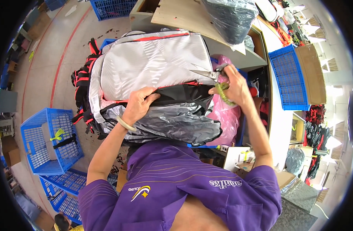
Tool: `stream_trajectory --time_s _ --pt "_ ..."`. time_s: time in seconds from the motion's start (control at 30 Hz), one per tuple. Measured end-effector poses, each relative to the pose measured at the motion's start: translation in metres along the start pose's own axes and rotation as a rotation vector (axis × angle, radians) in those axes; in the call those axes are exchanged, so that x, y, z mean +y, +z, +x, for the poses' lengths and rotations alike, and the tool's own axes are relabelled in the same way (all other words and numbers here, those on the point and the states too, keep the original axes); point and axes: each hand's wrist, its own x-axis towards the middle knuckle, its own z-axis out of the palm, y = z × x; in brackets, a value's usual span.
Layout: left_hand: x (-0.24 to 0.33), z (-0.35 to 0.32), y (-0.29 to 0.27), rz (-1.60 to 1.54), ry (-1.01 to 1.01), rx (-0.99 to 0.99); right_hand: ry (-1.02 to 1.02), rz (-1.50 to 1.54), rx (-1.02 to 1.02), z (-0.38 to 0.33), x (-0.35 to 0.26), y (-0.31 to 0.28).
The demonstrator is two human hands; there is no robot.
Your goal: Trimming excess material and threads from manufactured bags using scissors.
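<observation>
A backpack (153,61) lies spread before me, with light grey patterned panels, red trim and a shiny dark grey lining (172,123) toward me. My left hand (140,104) is closed on the black fabric edge at its near side, thumb and fingers pinching it. In my right hand (234,86) are scissors (207,73), their blades parted and pointing left over the grey panel. Yellow-green wrapping covers the scissors' handle. The fingertips of that hand are close to the black fabric's right end; whether they touch it I cannot tell. Pink plastic (226,123) lies beneath that hand.
Black straps with red edges (82,79) hang off the backpack's left side. Blue crates (51,142) stand on the floor at left, another blue crate (290,79) at right. A dark plastic-wrapped bundle (232,19) rests on a wooden board (180,17) at the back.
</observation>
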Motion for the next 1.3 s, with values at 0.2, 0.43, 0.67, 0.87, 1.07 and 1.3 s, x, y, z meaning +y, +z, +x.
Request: stream_trajectory --time_s 0.2,0.43,0.67,0.87,1.07,1.3 --pt "-0.010 -0.005 0.003 0.021 0.031 0.008 -0.180 -0.203 -0.334 0.013 0.028 -0.032" --pt "-0.006 -0.006 0.002 0.030 0.030 0.006 -0.218 -0.201 -0.481 0.014 0.046 -0.027" --pt "-0.002 -0.006 0.000 0.023 0.032 0.009 -0.185 -0.055 -0.462 0.008 0.052 -0.019" --pt "0.001 -0.003 -0.002 0.007 0.004 0.000 -0.096 0.018 -0.472 0.000 0.049 -0.013" --pt "-0.001 -0.003 0.000 0.025 -0.007 0.010 -0.142 -0.035 -0.475 0.012 0.043 -0.014" --pt "-0.002 -0.004 0.000 -0.013 -0.003 0.020 -0.097 -0.066 -0.572 0.012 0.052 -0.016"
